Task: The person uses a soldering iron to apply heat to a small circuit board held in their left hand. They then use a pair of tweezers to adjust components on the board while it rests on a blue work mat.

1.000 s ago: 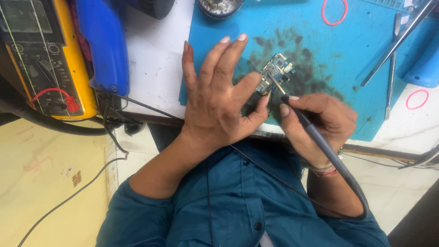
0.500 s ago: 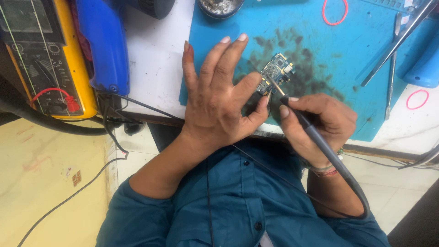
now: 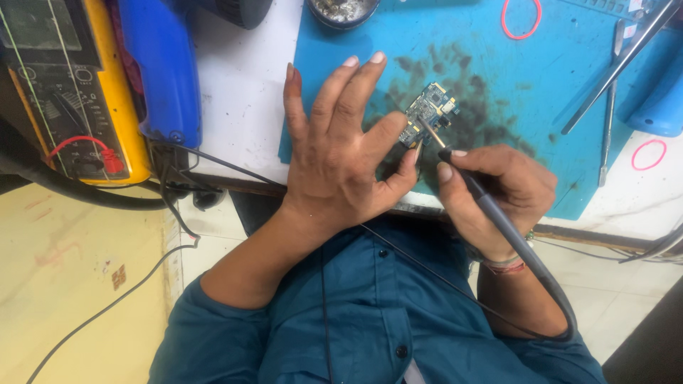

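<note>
A small circuit board point(image 3: 429, 110) lies on a blue work mat point(image 3: 548, 78) stained dark around it. My left hand point(image 3: 340, 153) rests flat on the mat's near edge, thumb and forefinger pinching the board's near side, the other fingers spread. My right hand point(image 3: 501, 188) grips a soldering iron point(image 3: 469, 186) like a pen. Its metal tip touches the board. The iron's grey cord runs back under my right wrist.
A yellow multimeter point(image 3: 67, 89) with a red lead lies at the left, beside a blue tool point(image 3: 158, 67). Tweezers point(image 3: 619, 64) and a thin probe point(image 3: 609, 117) lie on the mat's right side. Pink rubber bands point(image 3: 521, 20) lie about. A round tin point(image 3: 343, 10) stands at the top.
</note>
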